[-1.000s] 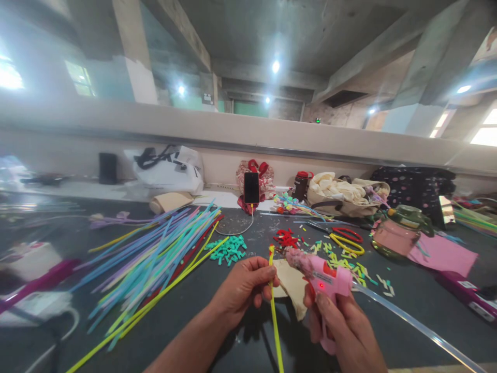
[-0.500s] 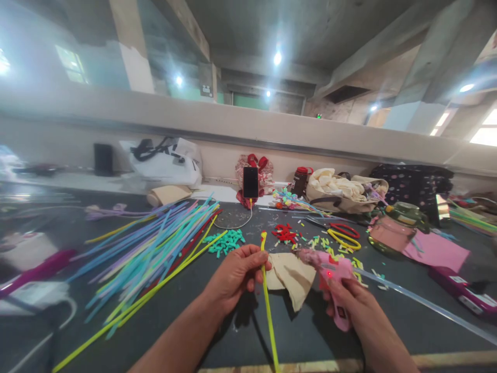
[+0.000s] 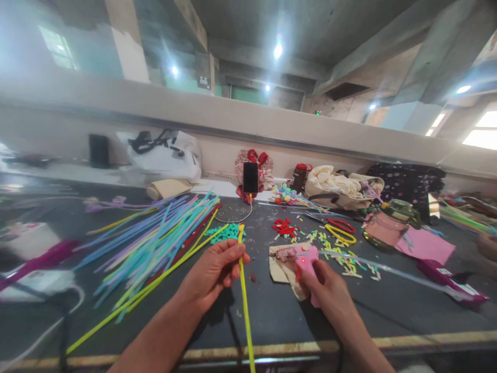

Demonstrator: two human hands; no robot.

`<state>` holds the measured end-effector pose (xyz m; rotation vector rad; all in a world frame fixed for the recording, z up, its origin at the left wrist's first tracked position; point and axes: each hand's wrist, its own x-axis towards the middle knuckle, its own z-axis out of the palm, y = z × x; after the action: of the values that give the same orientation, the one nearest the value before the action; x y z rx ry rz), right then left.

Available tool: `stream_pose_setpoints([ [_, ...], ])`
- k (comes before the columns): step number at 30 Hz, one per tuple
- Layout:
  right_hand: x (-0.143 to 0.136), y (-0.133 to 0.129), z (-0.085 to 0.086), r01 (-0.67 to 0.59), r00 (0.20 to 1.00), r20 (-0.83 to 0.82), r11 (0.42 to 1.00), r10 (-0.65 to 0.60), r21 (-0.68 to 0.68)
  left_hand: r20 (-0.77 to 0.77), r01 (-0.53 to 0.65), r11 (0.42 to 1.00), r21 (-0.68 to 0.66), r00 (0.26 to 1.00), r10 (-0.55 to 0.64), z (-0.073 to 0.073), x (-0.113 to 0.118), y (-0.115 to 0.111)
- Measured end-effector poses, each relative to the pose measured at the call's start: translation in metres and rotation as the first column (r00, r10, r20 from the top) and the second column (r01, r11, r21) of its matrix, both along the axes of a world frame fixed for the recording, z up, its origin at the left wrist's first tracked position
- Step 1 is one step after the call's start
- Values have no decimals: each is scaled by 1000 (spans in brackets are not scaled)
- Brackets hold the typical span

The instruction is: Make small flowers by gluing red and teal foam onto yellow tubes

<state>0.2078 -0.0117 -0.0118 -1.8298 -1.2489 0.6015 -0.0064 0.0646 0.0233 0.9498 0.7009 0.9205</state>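
Observation:
My left hand (image 3: 217,267) pinches a yellow pipe cleaner (image 3: 246,303) just below its top. The stem's upper end is a small bent knob, and its long tail hangs down past the table edge. My right hand (image 3: 326,287) is closed around the handle of a pink hot glue gun (image 3: 306,259) with a lit red light. Its nozzle points left, over a folded beige cloth or paper piece (image 3: 277,272). From the gun's back a long clear glue stick (image 3: 384,265) runs to the right. Short teal pieces (image 3: 223,233) lie behind my left hand.
Many coloured pipe cleaners (image 3: 166,238) spread across the left side. Red pieces (image 3: 282,228), scissors (image 3: 339,230), a green jar (image 3: 388,228) and pink paper (image 3: 425,246) lie to the right. A phone (image 3: 250,177) stands at the back. Part of another person's hand (image 3: 487,246) shows at the right edge.
Both hands have shifted left in the view, the yellow pipe cleaner and the glue gun with them. The glue gun now lies over the beige piece, its nozzle apart from the pipe cleaner.

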Motion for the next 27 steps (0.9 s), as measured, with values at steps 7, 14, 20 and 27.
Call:
stream_pose_setpoints([
  [7,7,-8,15,151,803,595,979,-42,-134,-28,-9,1000,14,1000,10,-6,-15,-11],
  [14,-23,-5,31,-228,715,677,974,175,-12,-9,14,999,-32,1000,-15,-18,-12,-14],
  [20,-62,35,27,-448,608,653,874,451,-187,-66,32,998,-57,997,-35,-20,-11,-18],
  [27,-67,42,20,-470,682,555,867,476,-167,-67,44,995,-92,996,-50,-19,-12,-20],
])
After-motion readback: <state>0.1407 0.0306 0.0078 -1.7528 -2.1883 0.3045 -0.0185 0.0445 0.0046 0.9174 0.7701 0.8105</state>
